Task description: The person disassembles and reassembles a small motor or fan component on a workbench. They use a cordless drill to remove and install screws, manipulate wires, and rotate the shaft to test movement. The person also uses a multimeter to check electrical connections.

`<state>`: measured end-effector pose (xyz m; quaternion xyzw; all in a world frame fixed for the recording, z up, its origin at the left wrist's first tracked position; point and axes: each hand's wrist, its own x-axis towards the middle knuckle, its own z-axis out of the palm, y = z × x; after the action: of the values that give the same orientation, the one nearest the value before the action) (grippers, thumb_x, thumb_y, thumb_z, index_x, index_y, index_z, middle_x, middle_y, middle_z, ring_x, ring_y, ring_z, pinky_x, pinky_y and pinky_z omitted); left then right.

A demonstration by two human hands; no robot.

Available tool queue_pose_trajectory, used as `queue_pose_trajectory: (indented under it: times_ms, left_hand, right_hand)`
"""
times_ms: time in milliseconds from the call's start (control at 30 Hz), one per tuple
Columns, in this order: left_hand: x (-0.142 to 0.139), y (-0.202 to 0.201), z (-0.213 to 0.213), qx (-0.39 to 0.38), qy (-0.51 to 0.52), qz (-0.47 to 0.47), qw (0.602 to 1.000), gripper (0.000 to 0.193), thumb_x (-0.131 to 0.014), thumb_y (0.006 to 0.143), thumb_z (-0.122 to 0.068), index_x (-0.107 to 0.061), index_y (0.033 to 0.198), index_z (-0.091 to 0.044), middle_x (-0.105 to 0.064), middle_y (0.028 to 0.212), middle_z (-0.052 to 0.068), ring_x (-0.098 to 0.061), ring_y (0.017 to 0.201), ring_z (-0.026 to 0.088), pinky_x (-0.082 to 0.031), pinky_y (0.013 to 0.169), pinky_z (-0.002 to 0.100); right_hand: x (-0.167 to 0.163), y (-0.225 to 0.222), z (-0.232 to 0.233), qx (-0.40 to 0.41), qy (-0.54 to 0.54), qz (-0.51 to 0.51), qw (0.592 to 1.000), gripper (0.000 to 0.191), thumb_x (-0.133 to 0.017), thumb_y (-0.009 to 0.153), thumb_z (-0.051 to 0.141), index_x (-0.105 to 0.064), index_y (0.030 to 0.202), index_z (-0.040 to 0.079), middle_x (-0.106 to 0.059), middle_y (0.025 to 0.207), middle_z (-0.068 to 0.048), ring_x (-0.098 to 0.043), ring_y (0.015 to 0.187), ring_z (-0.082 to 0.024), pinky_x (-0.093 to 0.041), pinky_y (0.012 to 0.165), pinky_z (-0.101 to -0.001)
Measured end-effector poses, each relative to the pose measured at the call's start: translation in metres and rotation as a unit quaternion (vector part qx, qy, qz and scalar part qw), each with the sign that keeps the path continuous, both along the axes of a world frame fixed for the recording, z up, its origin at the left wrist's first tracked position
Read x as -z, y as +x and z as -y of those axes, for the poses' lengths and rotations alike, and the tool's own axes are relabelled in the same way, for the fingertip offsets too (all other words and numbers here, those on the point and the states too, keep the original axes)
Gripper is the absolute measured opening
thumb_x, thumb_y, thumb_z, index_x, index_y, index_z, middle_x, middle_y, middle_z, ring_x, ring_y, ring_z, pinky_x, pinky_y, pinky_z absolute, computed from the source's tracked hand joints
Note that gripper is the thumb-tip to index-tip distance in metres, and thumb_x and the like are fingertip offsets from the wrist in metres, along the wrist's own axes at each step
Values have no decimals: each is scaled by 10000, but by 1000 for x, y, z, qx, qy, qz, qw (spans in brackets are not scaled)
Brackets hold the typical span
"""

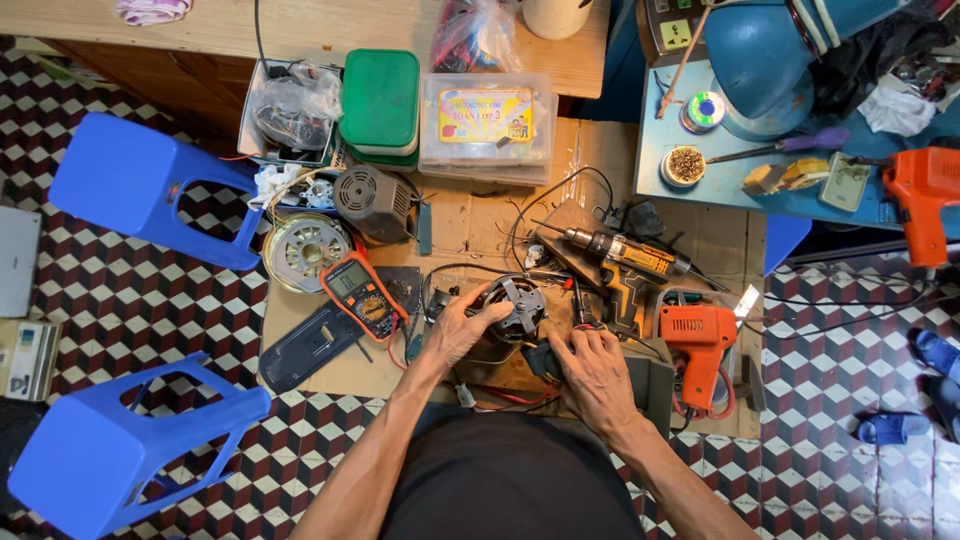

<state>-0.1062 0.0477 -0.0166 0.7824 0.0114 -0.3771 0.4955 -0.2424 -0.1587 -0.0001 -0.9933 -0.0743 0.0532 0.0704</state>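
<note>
Left hand (455, 330) wrapped around the round motor (510, 310), fingers gripping its side. Right hand (595, 375) just right of the motor, fingers curled shut on a small dark part (545, 358). Orange meter (362, 292) left of the motor, orange drill (700, 345) right of it.

Bare forearms, no sleeves, no gloves on left hand (458, 330) or right hand (592, 372). Veins & tendons show. Black garment (505, 480) over lap.

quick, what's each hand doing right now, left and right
Left hand: closed over the side of the fan motor, gripping it.
Right hand: fingers curled on a dark part beside the motor; grip cannot be told.
</note>
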Motion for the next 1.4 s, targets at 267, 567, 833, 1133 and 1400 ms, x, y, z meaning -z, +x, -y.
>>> queue_pose_trajectory:
  times_ms: [267,567,833,1133,1400]
  left_hand:
    - [1,-11,18,75,106,218,967,1183,-831,661,-656,-355,1529,-8,-395,1530,253,-448,1370,376,-416,1072,446]
    - [-1,5,27,75,68,210,972,981,-922,604,-530,-533,1364,-46,-698,1229,181,-690,1141,299,-534,970,400]
    - [2,3,23,79,58,195,976,1012,-898,619,-566,-500,1391,-46,-692,1242,176,-686,1151,287,-537,992,391]
    - [18,18,30,100,0,144,984,1136,-820,710,-672,-394,1544,-31,-544,1471,245,-539,1368,342,-431,1115,441]
    - [22,12,27,94,-20,141,985,1076,-802,710,-647,-396,1540,-96,-557,1425,235,-555,1323,347,-457,1086,471]
  right_hand:
    - [16,8,8,-29,-27,-52,998,706,-743,745,74,-488,1402,27,-601,1071,-169,-572,1016,-288,-421,988,-466]
    - [4,18,22,-35,19,-55,998,601,-735,808,144,-520,1357,32,-601,1022,-156,-563,1010,-304,-411,982,-465]
    - [2,23,28,-56,-36,-44,997,599,-690,812,86,-510,1383,60,-615,1051,-140,-591,1062,-287,-359,1101,-495]
    - [4,24,28,-43,-17,-120,992,658,-706,847,151,-449,1442,39,-608,1143,-172,-572,1160,-313,-316,1144,-521]
    - [-20,29,89,77,284,26,955,616,-788,854,287,-597,1382,32,-656,1290,-206,-643,1156,-314,-512,986,-399]
